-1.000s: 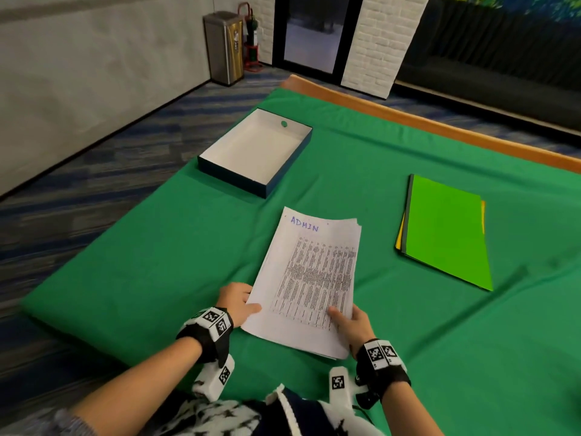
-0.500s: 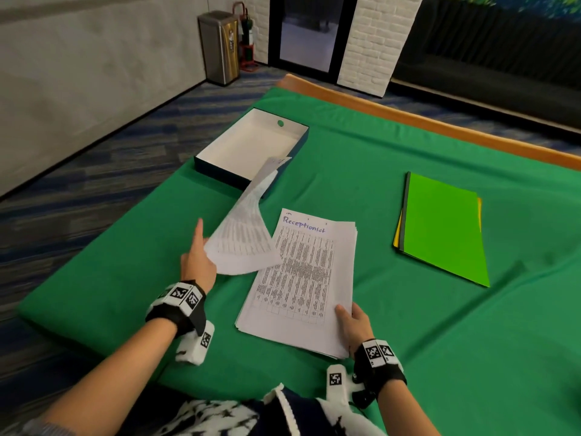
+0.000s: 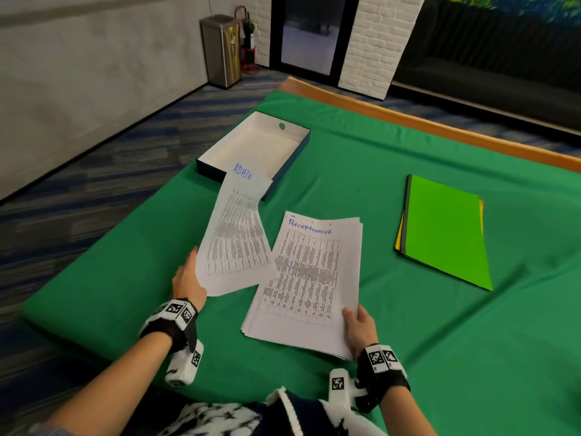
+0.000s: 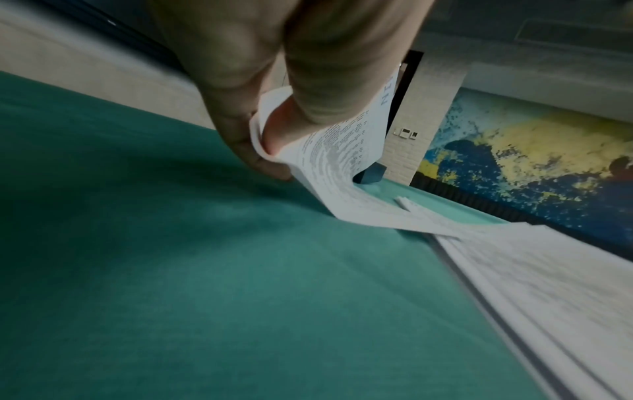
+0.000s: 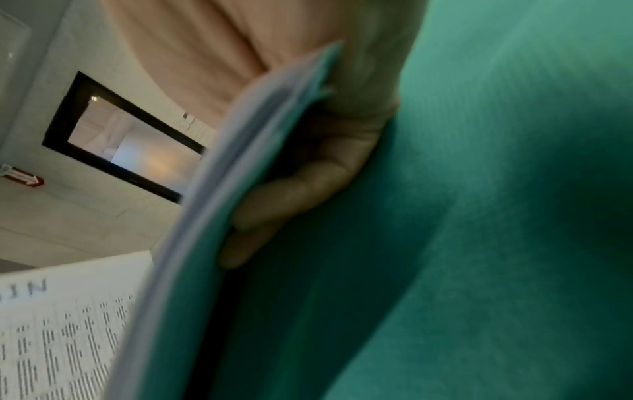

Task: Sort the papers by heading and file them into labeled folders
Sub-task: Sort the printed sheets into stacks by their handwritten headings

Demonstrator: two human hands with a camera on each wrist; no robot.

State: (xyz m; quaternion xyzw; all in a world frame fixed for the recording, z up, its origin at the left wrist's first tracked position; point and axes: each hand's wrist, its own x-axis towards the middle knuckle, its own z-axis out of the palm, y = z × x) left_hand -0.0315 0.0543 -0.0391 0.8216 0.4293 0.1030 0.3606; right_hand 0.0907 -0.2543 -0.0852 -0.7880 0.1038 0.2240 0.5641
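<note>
My left hand (image 3: 188, 278) pinches the near left edge of a single printed sheet headed "ADMIN" (image 3: 234, 237), held curled above the green cloth; the left wrist view shows thumb and fingers (image 4: 270, 151) clamped on that sheet (image 4: 339, 167). A stack of papers (image 3: 309, 278) topped by a sheet headed "Receptionist" lies in the middle. My right hand (image 3: 358, 322) grips its near right corner, thumb on top and fingers (image 5: 294, 194) underneath the stack (image 5: 219, 205), lifting that corner a little. A pile of folders (image 3: 446, 228), green on top with yellow beneath, lies to the right.
An open shallow box (image 3: 254, 146) with a white inside stands at the far left of the green-covered table (image 3: 408, 357). The table's wooden edge (image 3: 408, 121) runs along the far side. A metal bin (image 3: 221, 51) stands on the floor beyond.
My left hand lifted the ADMIN sheet off the stack and carried it leftward, uncovering the Receptionist sheet; the sheet now faces up and has uncurled. My right hand stayed on the stack's corner.
</note>
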